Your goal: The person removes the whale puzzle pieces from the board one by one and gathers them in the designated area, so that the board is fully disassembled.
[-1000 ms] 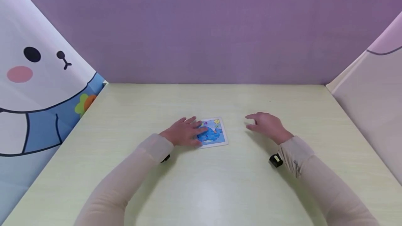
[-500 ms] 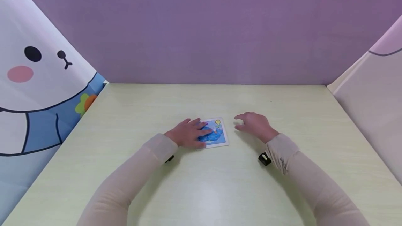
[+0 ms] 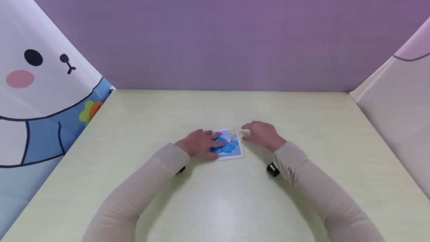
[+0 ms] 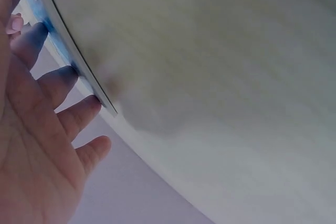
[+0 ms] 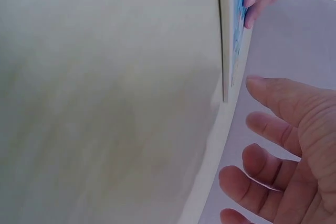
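Observation:
A flat square board (image 3: 236,151) with a white border and a blue picture of a sea animal and a sun lies on the table. My left hand (image 3: 199,145) rests on its left part, fingers spread; the left wrist view shows those fingertips on the face of the board (image 4: 71,45). Just off the board's right edge is my right hand (image 3: 262,134), thumb and fingers apart and loosely bent, holding nothing. In the right wrist view a gap separates the right hand (image 5: 294,145) from the board (image 5: 227,40). The part under the left fingers is hidden.
The pale wooden table (image 3: 215,197) reaches back to a purple backdrop (image 3: 228,33). On the left hangs a cloth printed with a cartoon animal (image 3: 47,92), and a pale cloth (image 3: 399,96) hangs on the right. A dark wrist device (image 3: 273,169) sits under the right cuff.
My right hand has moved left, up close to the board's right edge. My left hand stays on the board, having shifted slightly right at first; the board has hardly moved.

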`<action>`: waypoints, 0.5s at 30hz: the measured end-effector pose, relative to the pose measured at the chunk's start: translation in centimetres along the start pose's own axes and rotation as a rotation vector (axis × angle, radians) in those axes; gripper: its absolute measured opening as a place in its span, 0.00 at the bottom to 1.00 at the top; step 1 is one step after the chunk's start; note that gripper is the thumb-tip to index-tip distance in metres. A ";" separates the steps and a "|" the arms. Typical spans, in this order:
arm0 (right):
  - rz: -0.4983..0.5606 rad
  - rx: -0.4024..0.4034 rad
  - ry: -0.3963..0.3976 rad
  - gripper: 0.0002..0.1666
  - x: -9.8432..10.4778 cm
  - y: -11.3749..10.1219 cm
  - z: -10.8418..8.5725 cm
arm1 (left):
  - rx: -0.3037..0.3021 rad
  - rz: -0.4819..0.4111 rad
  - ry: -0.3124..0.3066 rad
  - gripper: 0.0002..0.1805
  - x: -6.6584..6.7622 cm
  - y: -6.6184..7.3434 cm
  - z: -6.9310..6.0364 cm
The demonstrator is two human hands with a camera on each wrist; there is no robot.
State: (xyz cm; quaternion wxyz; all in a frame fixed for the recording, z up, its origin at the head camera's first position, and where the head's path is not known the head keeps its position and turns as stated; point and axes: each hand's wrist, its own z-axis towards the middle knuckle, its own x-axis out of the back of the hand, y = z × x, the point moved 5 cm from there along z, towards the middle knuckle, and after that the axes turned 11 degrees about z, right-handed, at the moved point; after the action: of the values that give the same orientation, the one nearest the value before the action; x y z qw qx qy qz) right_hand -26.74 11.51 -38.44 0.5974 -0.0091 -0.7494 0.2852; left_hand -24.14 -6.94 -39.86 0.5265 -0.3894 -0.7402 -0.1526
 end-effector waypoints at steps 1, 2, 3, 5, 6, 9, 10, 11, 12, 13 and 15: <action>0.000 -0.002 -0.005 0.24 0.0 -0.1 0.1 | -0.003 -0.002 0.003 0.33 0.1 0.0 0.0; 0.003 -0.006 -0.010 0.25 -0.1 -0.2 0.2 | -0.006 -0.002 0.002 0.33 0.1 0.0 -0.1; 0.006 -0.010 -0.015 0.25 -0.2 -0.3 0.4 | -0.007 -0.006 0.004 0.33 0.1 0.0 -0.1; 0.018 -0.021 -0.026 0.26 -0.4 -0.4 0.6 | -0.013 -0.015 0.009 0.33 0.2 0.1 -0.2; 0.023 -0.027 -0.031 0.26 -0.5 -0.4 0.7 | -0.017 -0.020 0.010 0.33 0.2 0.1 -0.2; 0.038 -0.037 -0.045 0.26 -0.8 -0.6 1.0 | -0.028 -0.028 0.015 0.33 0.2 0.2 -0.2; 0.037 -0.037 -0.049 0.26 -0.8 -0.7 1.1 | -0.032 -0.030 0.018 0.33 0.3 0.2 -0.2; 0.034 -0.038 -0.053 0.26 -0.9 -0.7 1.1 | -0.035 -0.032 0.021 0.33 0.3 0.2 -0.2; 0.038 -0.039 -0.055 0.26 -0.9 -0.8 1.2 | -0.037 -0.032 0.020 0.34 0.3 0.2 -0.2; 0.040 -0.040 -0.058 0.26 -1.0 -0.9 1.2 | -0.039 -0.029 0.020 0.34 0.2 0.2 -0.2; 0.042 -0.040 -0.064 0.26 -1.1 -1.0 1.3 | -0.041 -0.027 0.021 0.34 0.1 0.2 -0.1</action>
State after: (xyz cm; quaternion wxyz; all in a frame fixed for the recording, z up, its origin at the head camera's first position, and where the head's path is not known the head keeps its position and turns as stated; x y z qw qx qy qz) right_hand -27.25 9.74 -39.14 0.5666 -0.0274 -0.7735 0.2826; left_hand -23.92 -6.80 -39.72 0.5242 -0.3882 -0.7365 -0.1789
